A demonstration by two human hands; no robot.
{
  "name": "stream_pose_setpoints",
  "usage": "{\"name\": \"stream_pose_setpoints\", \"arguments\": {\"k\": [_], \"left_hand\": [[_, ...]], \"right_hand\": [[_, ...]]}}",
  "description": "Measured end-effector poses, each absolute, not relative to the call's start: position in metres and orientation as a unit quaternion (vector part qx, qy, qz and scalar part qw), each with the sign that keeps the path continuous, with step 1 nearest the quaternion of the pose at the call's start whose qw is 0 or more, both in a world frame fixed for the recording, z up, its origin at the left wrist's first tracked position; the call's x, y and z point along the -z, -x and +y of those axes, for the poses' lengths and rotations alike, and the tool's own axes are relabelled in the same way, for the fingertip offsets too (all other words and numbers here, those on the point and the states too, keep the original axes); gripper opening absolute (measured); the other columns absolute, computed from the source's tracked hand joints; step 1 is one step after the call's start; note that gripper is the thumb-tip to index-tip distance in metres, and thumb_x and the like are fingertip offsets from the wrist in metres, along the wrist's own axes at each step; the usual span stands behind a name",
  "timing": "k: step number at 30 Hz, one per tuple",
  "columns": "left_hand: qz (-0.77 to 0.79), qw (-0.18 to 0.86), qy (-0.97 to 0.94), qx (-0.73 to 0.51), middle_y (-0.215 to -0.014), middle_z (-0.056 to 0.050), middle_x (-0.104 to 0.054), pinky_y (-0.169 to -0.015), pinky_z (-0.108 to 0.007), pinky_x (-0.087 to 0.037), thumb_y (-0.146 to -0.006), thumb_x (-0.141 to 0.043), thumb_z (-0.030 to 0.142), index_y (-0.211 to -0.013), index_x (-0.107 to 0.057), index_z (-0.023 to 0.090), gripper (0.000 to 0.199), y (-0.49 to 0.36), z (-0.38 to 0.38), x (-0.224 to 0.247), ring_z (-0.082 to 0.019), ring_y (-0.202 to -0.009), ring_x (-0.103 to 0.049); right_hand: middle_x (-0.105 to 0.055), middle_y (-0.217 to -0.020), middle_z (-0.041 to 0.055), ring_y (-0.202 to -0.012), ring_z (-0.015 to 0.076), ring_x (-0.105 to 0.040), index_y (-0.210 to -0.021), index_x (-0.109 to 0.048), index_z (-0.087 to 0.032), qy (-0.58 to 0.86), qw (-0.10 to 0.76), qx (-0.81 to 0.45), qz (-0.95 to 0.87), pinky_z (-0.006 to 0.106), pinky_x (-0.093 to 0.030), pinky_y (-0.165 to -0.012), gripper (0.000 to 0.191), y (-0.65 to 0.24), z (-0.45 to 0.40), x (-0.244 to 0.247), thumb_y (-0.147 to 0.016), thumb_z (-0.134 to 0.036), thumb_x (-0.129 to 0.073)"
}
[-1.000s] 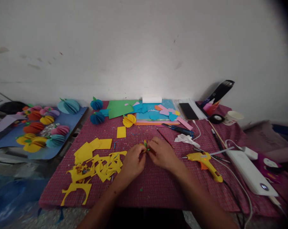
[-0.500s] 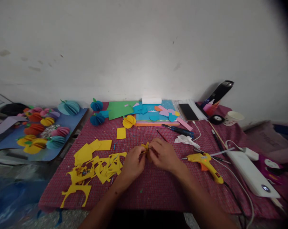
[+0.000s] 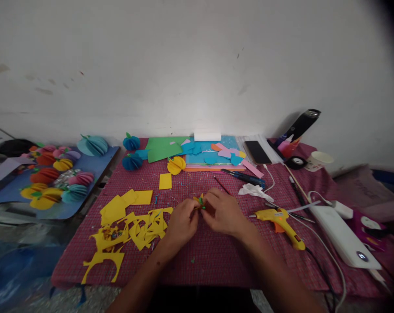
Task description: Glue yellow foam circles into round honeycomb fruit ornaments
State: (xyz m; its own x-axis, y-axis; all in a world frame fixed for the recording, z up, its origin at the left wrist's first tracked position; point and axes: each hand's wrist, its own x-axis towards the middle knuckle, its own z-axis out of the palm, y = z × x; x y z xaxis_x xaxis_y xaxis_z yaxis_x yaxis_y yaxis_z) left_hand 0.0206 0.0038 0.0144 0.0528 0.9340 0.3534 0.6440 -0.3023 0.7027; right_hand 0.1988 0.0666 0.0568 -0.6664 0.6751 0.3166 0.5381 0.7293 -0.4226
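At the front middle of the table, my left hand (image 3: 183, 220) and my right hand (image 3: 223, 211) meet around a small yellow paper pumpkin (image 3: 197, 200). A bit of green shows at its top, between my fingertips. Most of the pumpkin is hidden by my fingers. My left hand closes on its left side, and the right fingers pinch it from the other side. Left of my left hand lie yellow paper scraps (image 3: 141, 230) with round cut-outs. A yellow glue gun (image 3: 281, 221) rests to the right of my right hand.
Finished paper pumpkins (image 3: 47, 198) cover a blue board at left. Behind my hands are another yellow pumpkin (image 3: 176, 165), green paper (image 3: 164, 150), a utility knife (image 3: 242, 177) and a phone (image 3: 257, 152). A white power bank (image 3: 345, 237), cables and a paper cup (image 3: 318, 161) stand at right.
A green bit now shows on top of the yellow pumpkin between my fingers, where only yellow showed before. My hands stay in nearly the same place.
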Motion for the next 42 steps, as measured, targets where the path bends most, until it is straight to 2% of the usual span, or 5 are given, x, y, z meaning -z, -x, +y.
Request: {"name": "stream_pose_setpoints", "arguments": {"k": [4,10,22,33,42], "left_hand": [[0.552,0.186,-0.708,-0.4,-0.098,-0.005,-0.069,-0.08,-0.033,-0.049,-0.088,-0.05,0.004,-0.097,-0.06,0.022,0.022,-0.021,0.004,-0.016,-0.021,-0.092,-0.063],[0.561,0.18,-0.705,-0.395,-0.092,-0.004,-0.067,-0.075,-0.031,-0.047,-0.094,-0.05,0.009,-0.094,-0.06,0.021,0.016,-0.022,0.004,-0.015,-0.019,-0.085,-0.061],[0.561,0.178,-0.706,-0.393,-0.09,-0.003,-0.065,-0.077,-0.031,-0.046,-0.094,-0.049,0.009,-0.09,-0.058,0.02,0.014,-0.022,0.003,-0.014,-0.019,-0.084,-0.059],[0.563,0.19,-0.704,-0.388,-0.091,-0.003,-0.065,-0.078,-0.031,-0.046,-0.096,-0.05,0.012,-0.092,-0.059,0.02,0.013,-0.021,0.003,-0.011,-0.018,-0.084,-0.059],[0.564,0.18,-0.708,-0.386,-0.089,-0.003,-0.065,-0.076,-0.031,-0.046,-0.095,-0.049,0.011,-0.089,-0.057,0.021,0.014,-0.022,0.003,-0.016,-0.018,-0.083,-0.059]], "right_hand": [[-0.063,-0.096,0.0077,-0.087,0.0227,-0.06,-0.091,-0.06,-0.021,0.352,0.208,-0.126,-0.904,0.033,-0.045,-0.072,0.006,-0.196,0.064,-0.056,-0.088,-0.023,-0.064],[-0.064,-0.094,0.0071,-0.083,0.021,-0.059,-0.087,-0.061,-0.02,0.375,0.2,-0.094,-0.9,0.032,-0.042,-0.069,0.004,-0.194,0.062,-0.055,-0.087,-0.016,-0.06],[-0.065,-0.089,0.0068,-0.081,0.0202,-0.06,-0.087,-0.063,-0.019,0.322,0.296,-0.119,-0.891,0.032,-0.045,-0.071,0.008,-0.195,0.063,-0.053,-0.093,-0.019,-0.058],[-0.069,-0.088,0.0067,-0.081,0.0204,-0.063,-0.093,-0.063,-0.019,0.286,0.361,-0.146,-0.876,0.033,-0.05,-0.074,0.008,-0.194,0.065,-0.047,-0.093,-0.013,-0.058],[-0.068,-0.094,0.0073,-0.087,0.0222,-0.063,-0.095,-0.063,-0.02,0.283,0.312,-0.137,-0.897,0.034,-0.051,-0.076,0.012,-0.195,0.067,-0.045,-0.091,-0.01,-0.059]]}}
